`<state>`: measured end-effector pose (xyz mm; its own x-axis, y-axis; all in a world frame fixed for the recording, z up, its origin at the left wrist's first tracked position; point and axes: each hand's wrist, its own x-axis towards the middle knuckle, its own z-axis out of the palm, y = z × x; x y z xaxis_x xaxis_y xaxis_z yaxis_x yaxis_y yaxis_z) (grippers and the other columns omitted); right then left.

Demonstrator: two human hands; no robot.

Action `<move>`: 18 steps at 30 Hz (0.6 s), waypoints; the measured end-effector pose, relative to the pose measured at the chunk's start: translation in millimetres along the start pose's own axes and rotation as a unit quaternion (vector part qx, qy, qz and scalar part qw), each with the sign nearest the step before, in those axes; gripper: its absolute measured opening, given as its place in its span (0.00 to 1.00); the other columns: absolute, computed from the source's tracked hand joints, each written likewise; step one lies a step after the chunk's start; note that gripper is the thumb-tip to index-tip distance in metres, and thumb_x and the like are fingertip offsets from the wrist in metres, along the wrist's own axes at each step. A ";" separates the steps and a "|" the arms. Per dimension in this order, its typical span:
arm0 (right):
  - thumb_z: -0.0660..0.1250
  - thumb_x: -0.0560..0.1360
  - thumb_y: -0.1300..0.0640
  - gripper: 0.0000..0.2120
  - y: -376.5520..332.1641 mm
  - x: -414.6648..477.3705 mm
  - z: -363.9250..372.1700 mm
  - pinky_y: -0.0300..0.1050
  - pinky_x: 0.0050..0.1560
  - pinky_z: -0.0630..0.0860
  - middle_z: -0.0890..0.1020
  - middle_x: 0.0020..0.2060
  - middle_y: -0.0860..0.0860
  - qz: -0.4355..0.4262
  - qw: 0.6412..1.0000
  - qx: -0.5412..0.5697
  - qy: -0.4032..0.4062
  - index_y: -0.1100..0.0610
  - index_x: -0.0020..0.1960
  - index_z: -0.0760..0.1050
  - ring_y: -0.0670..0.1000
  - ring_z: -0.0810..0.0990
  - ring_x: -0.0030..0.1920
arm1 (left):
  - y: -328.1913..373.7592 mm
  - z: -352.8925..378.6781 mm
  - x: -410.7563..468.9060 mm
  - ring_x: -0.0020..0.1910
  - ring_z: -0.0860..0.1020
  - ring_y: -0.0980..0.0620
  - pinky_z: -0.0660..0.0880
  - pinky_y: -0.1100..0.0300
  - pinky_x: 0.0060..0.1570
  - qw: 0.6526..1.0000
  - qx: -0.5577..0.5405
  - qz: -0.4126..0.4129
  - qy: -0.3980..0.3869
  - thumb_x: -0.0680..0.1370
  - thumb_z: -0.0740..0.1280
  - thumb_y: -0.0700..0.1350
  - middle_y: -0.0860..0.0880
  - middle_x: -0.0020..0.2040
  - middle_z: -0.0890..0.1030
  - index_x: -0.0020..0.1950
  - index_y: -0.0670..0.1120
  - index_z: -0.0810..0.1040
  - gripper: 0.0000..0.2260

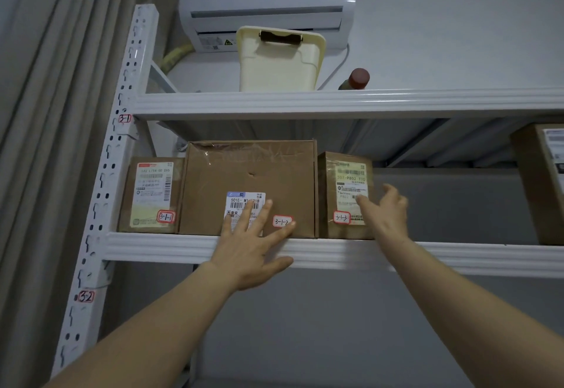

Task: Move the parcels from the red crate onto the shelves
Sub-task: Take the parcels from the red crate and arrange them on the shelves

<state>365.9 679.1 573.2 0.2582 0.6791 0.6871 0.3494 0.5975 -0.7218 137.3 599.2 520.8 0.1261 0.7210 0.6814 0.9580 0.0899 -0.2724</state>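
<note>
At frame centre the large cardboard parcel on the shelf is pressed by the left hand, fingers spread. The smaller parcel beside it is touched by the right hand, fingers loosely spread. Stiff, judged light (front dented), and best gripped at the sides.

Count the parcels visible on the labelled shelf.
4. The left parcel, big middle parcel and third parcel stand side by side; a fourth parcel is cut off at the right edge. Others may be hidden.

parcel 3-1-2 is being pressed by left hand | parcel 3-1-3 is being touched by right hand
</note>
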 end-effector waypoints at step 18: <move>0.75 0.64 0.39 0.35 11.2 38.7 2.3 0.50 0.49 0.76 0.80 0.52 0.57 0.107 0.972 0.075 -0.197 0.62 0.60 0.72 0.55 0.79 0.49 | -1.0 10.1 2.9 0.74 0.30 0.44 0.40 0.38 0.72 0.999 0.028 -0.020 -0.021 0.68 0.41 0.74 0.51 0.74 0.27 0.70 0.71 0.33 0.33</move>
<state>377.7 713.0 591.6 -0.0645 0.8873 0.4566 0.1820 0.4603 -0.8689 134.2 608.2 516.3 0.0760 0.7444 0.6634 0.9459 0.1566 -0.2841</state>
